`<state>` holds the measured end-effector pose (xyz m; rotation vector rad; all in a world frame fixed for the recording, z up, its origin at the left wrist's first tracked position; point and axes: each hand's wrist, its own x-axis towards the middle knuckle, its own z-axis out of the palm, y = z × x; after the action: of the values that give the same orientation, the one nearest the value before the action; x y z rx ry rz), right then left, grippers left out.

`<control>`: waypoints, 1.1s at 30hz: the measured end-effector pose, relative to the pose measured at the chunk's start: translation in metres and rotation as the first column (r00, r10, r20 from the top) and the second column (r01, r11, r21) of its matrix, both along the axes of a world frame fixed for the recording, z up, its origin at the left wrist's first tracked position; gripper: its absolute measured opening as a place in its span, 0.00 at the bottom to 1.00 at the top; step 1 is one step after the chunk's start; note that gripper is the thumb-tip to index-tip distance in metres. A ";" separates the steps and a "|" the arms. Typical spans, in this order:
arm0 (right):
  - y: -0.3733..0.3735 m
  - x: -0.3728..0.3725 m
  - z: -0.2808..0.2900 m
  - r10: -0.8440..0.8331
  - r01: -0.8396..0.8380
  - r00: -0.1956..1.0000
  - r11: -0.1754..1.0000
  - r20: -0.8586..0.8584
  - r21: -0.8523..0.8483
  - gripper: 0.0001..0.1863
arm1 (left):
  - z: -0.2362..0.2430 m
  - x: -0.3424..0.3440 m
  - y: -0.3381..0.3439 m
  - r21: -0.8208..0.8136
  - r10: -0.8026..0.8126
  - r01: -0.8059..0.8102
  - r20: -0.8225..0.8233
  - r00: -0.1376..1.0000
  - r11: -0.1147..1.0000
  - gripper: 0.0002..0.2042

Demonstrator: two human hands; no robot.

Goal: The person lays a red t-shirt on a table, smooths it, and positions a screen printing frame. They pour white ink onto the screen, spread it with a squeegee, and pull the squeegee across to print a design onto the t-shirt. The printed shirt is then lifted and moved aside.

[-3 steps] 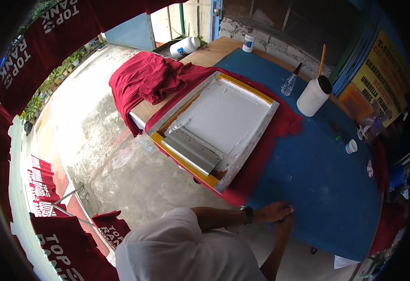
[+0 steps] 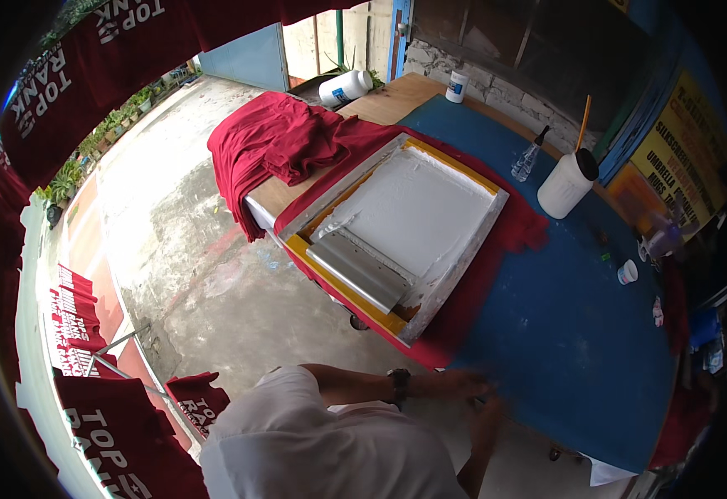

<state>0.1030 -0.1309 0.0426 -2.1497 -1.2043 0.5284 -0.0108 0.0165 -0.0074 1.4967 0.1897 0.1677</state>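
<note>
My left hand (image 2: pixel 456 383), with a dark watch (image 2: pixel 398 386) on its wrist, is at the near edge of the blue table (image 2: pixel 563 333). My right hand (image 2: pixel 488 413) is close beside it, a little nearer to me. Both hands are smeared by motion, so their fingers and anything in them cannot be made out. Ahead of them lies a screen printing frame (image 2: pixel 460 287), its mesh coated with white ink (image 2: pixel 413 204). A metal squeegee (image 2: pixel 358 270) rests inside the frame's near left end, touched by neither hand. Red shirt fabric (image 2: pixel 521 233) is spread beneath the frame.
Crumpled red cloth (image 2: pixel 276 137) is heaped at the table's far left. A white jar (image 2: pixel 567 185) with a stick, a clear bottle (image 2: pixel 526 160), a small tub (image 2: pixel 456 86) and a small white cup (image 2: pixel 627 272) stand on the table. Printed red shirts (image 2: pixel 105 432) hang at left.
My hands have moved slightly left and toward me, and have blurred. The whole view has shifted a little, so the table appears farther right. The squeegee stays in the frame.
</note>
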 end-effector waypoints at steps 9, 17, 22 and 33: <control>0.039 -0.186 -0.013 0.339 -0.293 0.813 0.941 -0.474 0.172 0.23 | 0.028 -0.270 0.030 0.100 0.186 -0.157 -0.518 0.835 0.983 0.19; 0.135 -0.293 0.016 0.507 -0.406 0.748 0.860 -0.429 0.308 0.23 | 0.060 -0.383 0.118 0.540 0.544 -0.379 -0.183 0.819 0.752 0.20; 0.236 -0.345 0.035 0.528 -0.448 0.767 0.847 -0.364 0.287 0.23 | 0.033 -0.468 0.223 0.585 0.738 -0.562 -0.095 0.668 0.584 0.18; 0.743 -0.476 -0.004 0.563 -0.508 0.826 0.768 -0.031 0.391 0.30 | -0.037 -0.683 0.443 0.618 0.855 -0.623 -0.172 0.489 0.480 0.19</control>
<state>-0.3731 0.6123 0.0386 -1.4068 -1.6921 0.6260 -0.6936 0.4600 -0.0440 1.8366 1.3469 0.6322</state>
